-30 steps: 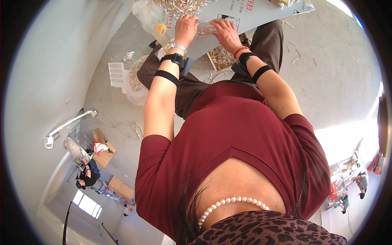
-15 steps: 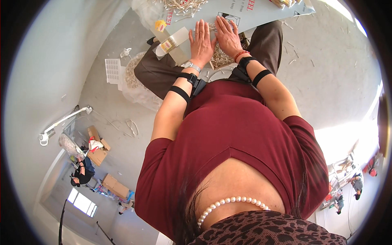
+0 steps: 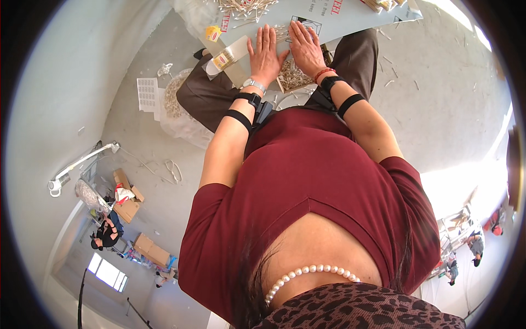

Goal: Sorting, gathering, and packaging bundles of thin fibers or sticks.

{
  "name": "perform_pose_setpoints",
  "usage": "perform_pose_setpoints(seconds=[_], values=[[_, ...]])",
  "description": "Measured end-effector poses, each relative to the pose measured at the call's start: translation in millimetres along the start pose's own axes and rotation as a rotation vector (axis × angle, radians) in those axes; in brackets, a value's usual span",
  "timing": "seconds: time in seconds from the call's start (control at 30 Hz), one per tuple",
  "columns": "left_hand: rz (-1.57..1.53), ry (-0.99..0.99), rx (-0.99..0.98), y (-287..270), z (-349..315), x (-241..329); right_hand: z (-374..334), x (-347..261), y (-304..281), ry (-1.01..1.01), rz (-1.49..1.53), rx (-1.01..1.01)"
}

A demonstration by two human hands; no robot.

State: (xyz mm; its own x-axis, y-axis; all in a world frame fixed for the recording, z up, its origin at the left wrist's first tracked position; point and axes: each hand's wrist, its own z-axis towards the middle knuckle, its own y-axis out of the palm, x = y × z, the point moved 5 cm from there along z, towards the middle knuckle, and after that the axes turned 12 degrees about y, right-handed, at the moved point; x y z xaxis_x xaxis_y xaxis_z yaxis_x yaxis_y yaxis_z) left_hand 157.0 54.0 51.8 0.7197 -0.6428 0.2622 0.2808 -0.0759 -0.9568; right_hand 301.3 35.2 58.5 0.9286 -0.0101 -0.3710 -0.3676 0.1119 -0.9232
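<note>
My left hand [image 3: 265,59] lies palm down with fingers stretched out on a pale blue-grey printed sheet [image 3: 350,22]. My right hand [image 3: 307,50] is flat beside it, fingers extended, across a narrow gap. Between the fingertips a small row of cotton swabs [image 3: 282,34] shows; neither hand is wrapped round them. Just below the hands, an open box [image 3: 293,77] full of loose cotton swabs is partly covered by my right wrist. To the left of my left hand is a white pack [image 3: 223,59] with a yellow label and a row of swabs.
A pile of cotton swabs [image 3: 246,7] lies at the far edge, near a small yellow label piece [image 3: 212,33]. More bundled swabs [image 3: 383,4] are at far right. Left of my knee sits a clear bag [image 3: 178,104] beside a printed white sheet [image 3: 148,94]. Stray swabs dot the floor.
My left hand has shifted slightly left, widening the gap to the right hand. More of the swabs between them and of the box below shows. The right hand has barely moved.
</note>
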Motion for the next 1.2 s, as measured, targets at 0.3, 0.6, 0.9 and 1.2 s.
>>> perform_pose_setpoints(seconds=[0.3,0.6,0.9,1.2], values=[[0.049,-0.028,0.015,-3,-4,4,0,1,1,0.003,-0.024,-0.029],[-0.009,0.037,-0.015,-5,-16,2,2,4,5,-0.018,0.004,-0.020],[-0.019,-0.037,0.261,-37,4,-15,9,10,3,-0.061,0.181,0.085],[-0.077,0.075,0.184,-51,17,-31,16,-8,-7,-0.176,0.272,0.084]])
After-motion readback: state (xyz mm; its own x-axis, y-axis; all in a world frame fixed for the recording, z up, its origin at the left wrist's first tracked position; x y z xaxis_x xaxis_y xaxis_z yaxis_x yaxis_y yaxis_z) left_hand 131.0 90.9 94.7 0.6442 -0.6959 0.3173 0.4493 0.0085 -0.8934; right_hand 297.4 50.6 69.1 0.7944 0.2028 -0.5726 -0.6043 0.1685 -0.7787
